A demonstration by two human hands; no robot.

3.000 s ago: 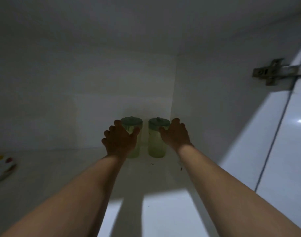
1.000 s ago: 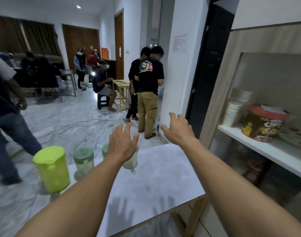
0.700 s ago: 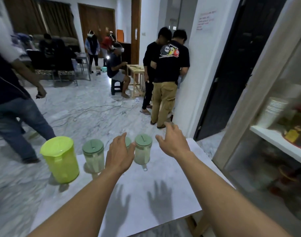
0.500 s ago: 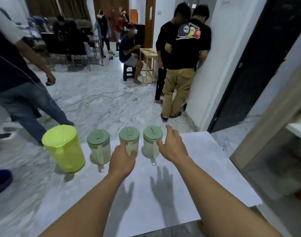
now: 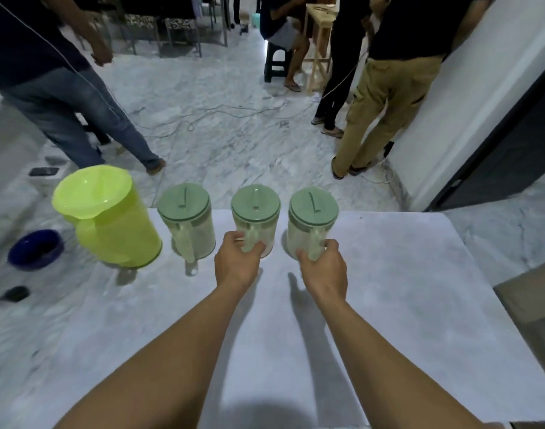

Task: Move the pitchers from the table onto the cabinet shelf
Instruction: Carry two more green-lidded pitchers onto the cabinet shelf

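Observation:
Several pitchers stand in a row along the far edge of the white table. At the left is a big lime-green pitcher. Beside it stand three clear pitchers with sage-green lids: the left one, the middle one and the right one. My left hand is wrapped around the middle pitcher's handle. My right hand is wrapped around the right pitcher's handle. Both pitchers rest on the table. The cabinet shelf is out of view.
A person in jeans walks on the marble floor at the left; others stand by a white wall at the right. A dark blue bowl lies on the floor left of the table. Cables run across the floor. A cabinet corner shows at right.
I have turned from the cabinet shelf, where two pitchers stood, to the table. Both hands, open half a second ago, have reached forward and closed on the handles of the middle and right pitchers.

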